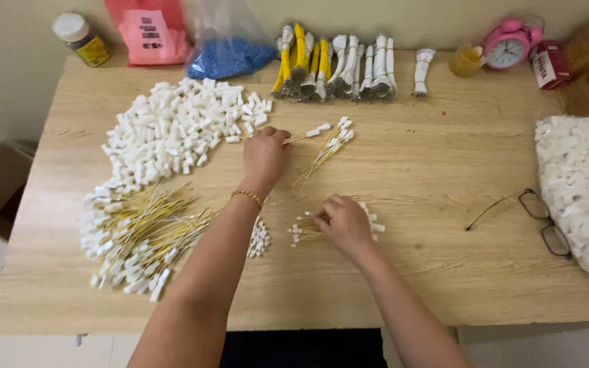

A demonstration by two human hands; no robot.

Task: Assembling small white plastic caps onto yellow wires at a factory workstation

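Right hand (pixel 343 223) pinched on small wire bundle (pixel 303 232), near centre of wooden table (pixel 444 272).
Left hand (pixel 264 154) farther back, fingers closed on one yellow wire with white plug (pixel 308 134); more tipped wires (pixel 327 146) just right of it. White connector pile (pixel 178 129) far left, finished wire heap (pixel 138 235) near left, glasses (pixel 543 221) right.

free: table centre (pixel 438 170) | blocked: connector heap (pixel 178 129), glasses (pixel 543 221)
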